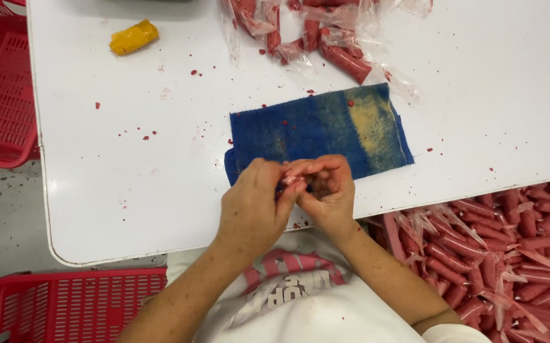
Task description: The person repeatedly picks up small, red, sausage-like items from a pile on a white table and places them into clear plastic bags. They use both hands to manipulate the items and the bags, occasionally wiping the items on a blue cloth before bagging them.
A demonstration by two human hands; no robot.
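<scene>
Head view, looking down on a white rounded-corner table (129,190); landmark is the blue terry cloth rectangle with a worn yellowish patch (319,130) lying flat near the table's near edge. Left hand (249,206) and right hand (329,190) meet just at the cloth's near-left corner, fingers of both curled shut and pinching a small pinkish piece of clear plastic wrap (292,180) between the fingertips. Only a sliver of it shows; cannot tell whether a filled tube hangs below it. Beyond the cloth, at the far edge, a loose heap of clear plastic sleeves filled with red paste (325,38). They look like untied stock, as a judgement. To the right of the cloth and below table level, a deep pile of red filled tubes with twisted clear tails (503,248) that appears finished and far outnumbers the heap on the table, so the work seems well advanced with a handful left. Far left of the cloth, a yellow wrapped lump (133,37). Red crumbs (148,136) scattered about the cloth. Red slotted plastic crates (2,95) left of the table, cut off by the frame; their contents unseen.
</scene>
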